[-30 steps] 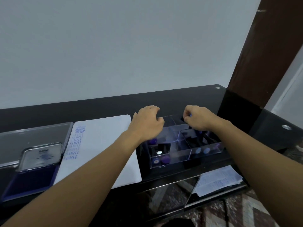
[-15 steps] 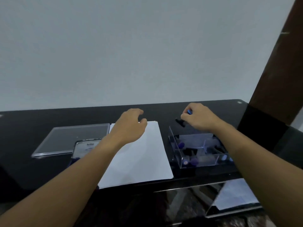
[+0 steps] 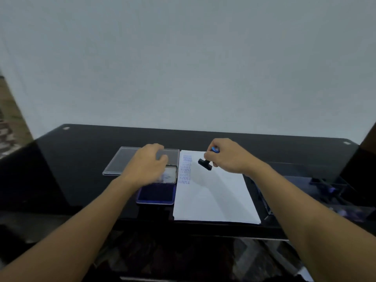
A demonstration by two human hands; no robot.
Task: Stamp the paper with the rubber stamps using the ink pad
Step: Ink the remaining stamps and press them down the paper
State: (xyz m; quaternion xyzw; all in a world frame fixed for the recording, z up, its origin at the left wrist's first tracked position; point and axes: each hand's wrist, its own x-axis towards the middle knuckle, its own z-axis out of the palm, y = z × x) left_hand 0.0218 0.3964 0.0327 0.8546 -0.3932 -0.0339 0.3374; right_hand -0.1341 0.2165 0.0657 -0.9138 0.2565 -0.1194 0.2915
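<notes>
Count on the surface (image 3: 81, 151)

I count two hands: left (image 3: 145, 163) at 11 o'clock, right (image 3: 227, 155) at 1. One rubber stamp (image 3: 207, 161), one sheet of paper (image 3: 213, 196), one open ink pad (image 3: 156, 193), one clear lid (image 3: 126, 159), and one clear organiser box (image 3: 325, 192) at 3 o'clock, its contents too blurred to count.

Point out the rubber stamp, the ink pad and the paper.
rubber stamp (image 3: 205, 164): head view, on its black base, held in the right hand (image 3: 227, 157).
ink pad (image 3: 156, 193): head view, on the dark blue inked surface.
paper (image 3: 215, 198): head view, on its blank middle.
</notes>
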